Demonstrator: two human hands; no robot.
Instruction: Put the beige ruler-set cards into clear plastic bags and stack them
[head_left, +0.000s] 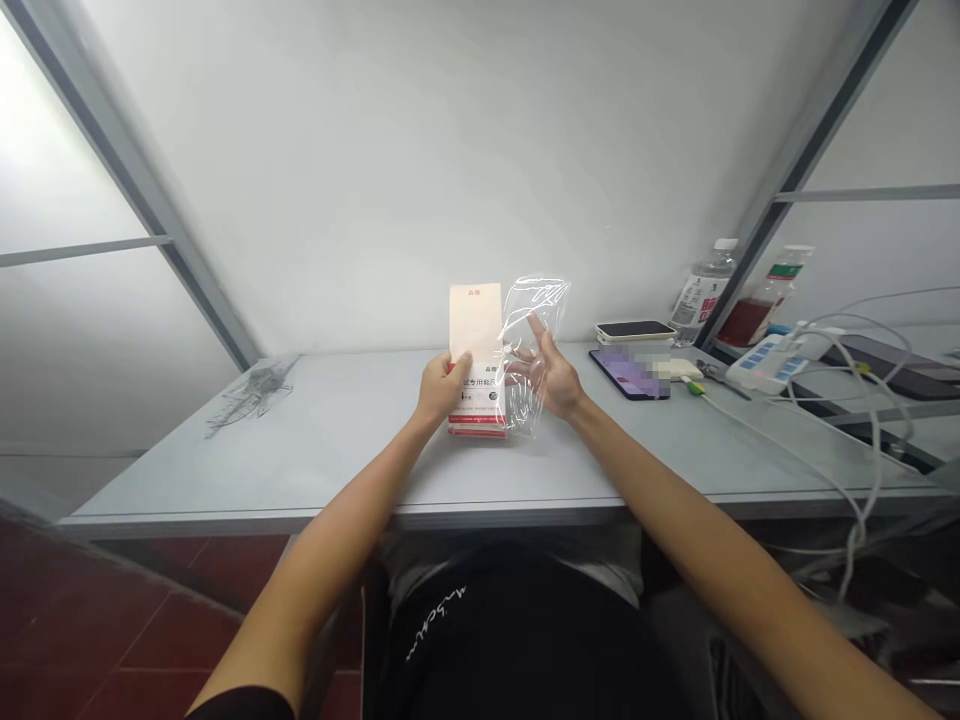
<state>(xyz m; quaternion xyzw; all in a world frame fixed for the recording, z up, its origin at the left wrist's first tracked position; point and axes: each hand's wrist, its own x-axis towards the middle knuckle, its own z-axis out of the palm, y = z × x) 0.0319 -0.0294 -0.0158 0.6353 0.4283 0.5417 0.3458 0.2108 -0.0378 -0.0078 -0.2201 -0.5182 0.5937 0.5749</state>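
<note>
My left hand is closed on the left edge of a ruler set package, thumb across its front. The package stands upright above the desk, with a plain cream upper part and a white and red printed lower part. Just to its right is a clear plastic sleeve, shiny and creased. My right hand holds the sleeve at its right side; its fingers are spread and show through the film. Whether the sleeve is still joined to the package I cannot tell.
A crumpled dark-lined clear wrapper lies on the desk at left. Toward the right are a phone, another phone, a power strip with white cables, a water bottle and a bottle of red liquid. The desk's front edge is near my body.
</note>
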